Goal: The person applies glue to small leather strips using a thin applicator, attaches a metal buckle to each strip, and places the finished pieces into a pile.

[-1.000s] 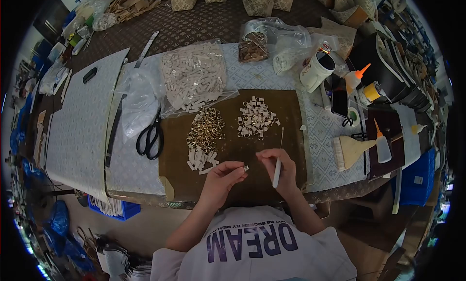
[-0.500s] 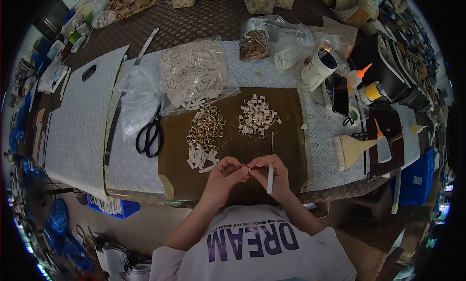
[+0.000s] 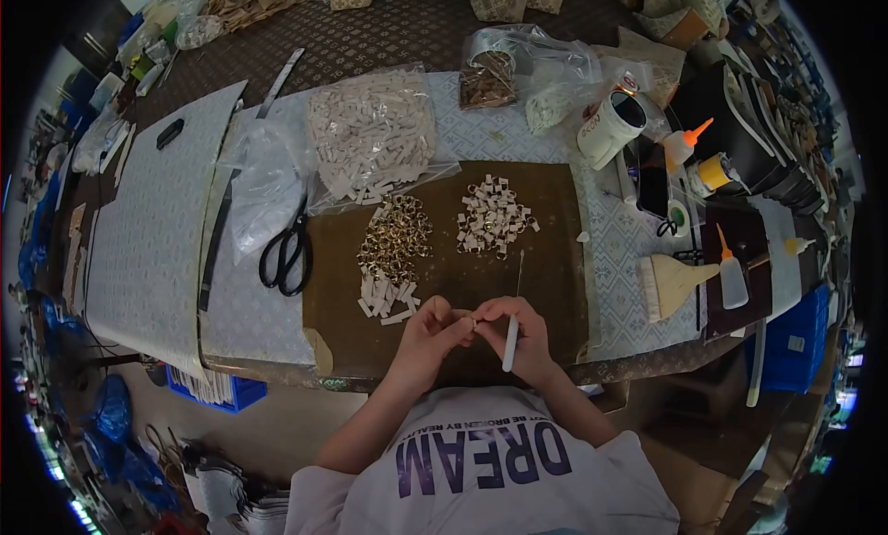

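Note:
My left hand (image 3: pixel 432 338) and my right hand (image 3: pixel 520 339) meet at the fingertips over the front of the brown mat (image 3: pixel 546 285). Between them is a tiny pale piece, mostly covered by the fingers. A thin tool with a white handle (image 3: pixel 510 344) is also held in my right hand, its needle-like tip pointing away from me. Beyond my left hand lie loose white strips (image 3: pixel 381 296) and a heap of gold-coloured metal rings (image 3: pixel 394 239). Farther right on the mat is a pile of white pieces with metal rings (image 3: pixel 495 216).
Black-handled scissors (image 3: pixel 286 258) lie left of the mat. Behind it is a clear bag of white strips (image 3: pixel 370 128). To the right are a wide brush (image 3: pixel 675 285), a glue bottle (image 3: pixel 733 281), a white can (image 3: pixel 610 128) and a phone (image 3: pixel 652 188).
The view has shifted slightly. The white-handled tool is tilted a little more in my right hand, and the small piece shows less between the fingertips.

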The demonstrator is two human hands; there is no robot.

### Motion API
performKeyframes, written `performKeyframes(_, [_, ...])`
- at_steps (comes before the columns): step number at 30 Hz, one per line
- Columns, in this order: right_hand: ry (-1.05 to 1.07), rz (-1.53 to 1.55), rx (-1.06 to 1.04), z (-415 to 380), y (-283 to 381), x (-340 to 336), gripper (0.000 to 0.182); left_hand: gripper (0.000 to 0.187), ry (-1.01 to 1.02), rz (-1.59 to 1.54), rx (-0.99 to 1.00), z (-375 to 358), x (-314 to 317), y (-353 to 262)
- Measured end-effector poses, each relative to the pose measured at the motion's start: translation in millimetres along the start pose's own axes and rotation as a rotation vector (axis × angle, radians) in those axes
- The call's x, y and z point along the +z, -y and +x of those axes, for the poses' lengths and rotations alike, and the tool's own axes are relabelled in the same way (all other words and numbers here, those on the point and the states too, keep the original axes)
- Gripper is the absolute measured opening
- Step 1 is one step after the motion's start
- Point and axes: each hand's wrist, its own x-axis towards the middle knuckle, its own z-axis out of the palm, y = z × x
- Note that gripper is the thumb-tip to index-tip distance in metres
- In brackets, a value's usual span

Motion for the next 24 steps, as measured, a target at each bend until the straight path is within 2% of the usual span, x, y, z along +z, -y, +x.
performKeyframes(4, [0.012,0.013,0.053,1.5,2.0,2.7,0.025,0.028,0.014,-0.075,-0.041,-1.6,-1.6,-2.0])
performKeyframes(7, [-0.093,0.104,0.057,5.2,0.5,6.3,0.022,0.028,0.033,-0.212,-0.07,-3.1,-6.6,-0.7])
performKeyframes(10, [-0.131,-0.1,-0.007,12.3,-9.1,8.2,0.02,0.029,0.032,-0.265,-0.051,-4.8,-15.0,2.7])
performKeyframes(13, [-0.125,-0.311,0.017,21.6,-10.7,17.9,0.019,0.032,-0.024,-0.194,0.013,-9.3,-25.2,1.2])
performKeyframes(16, [-0.098,-0.437,-0.073,33.1,-23.0,28.6,0.02,0.034,-0.111,-0.088,0.124,-16.2,-33.4,-2.1])
performKeyframes(19, [-0.059,-0.44,-0.081,44.2,-26.6,40.6,0.021,0.033,-0.151,-0.013,0.241,-21.7,-50.8,1.6])
performKeyframes(24, [0.055,-0.495,-0.043,54.9,-29.0,56.4,0.021,0.033,-0.232,-0.11,0.269,-30.6,-61.0,1.7])
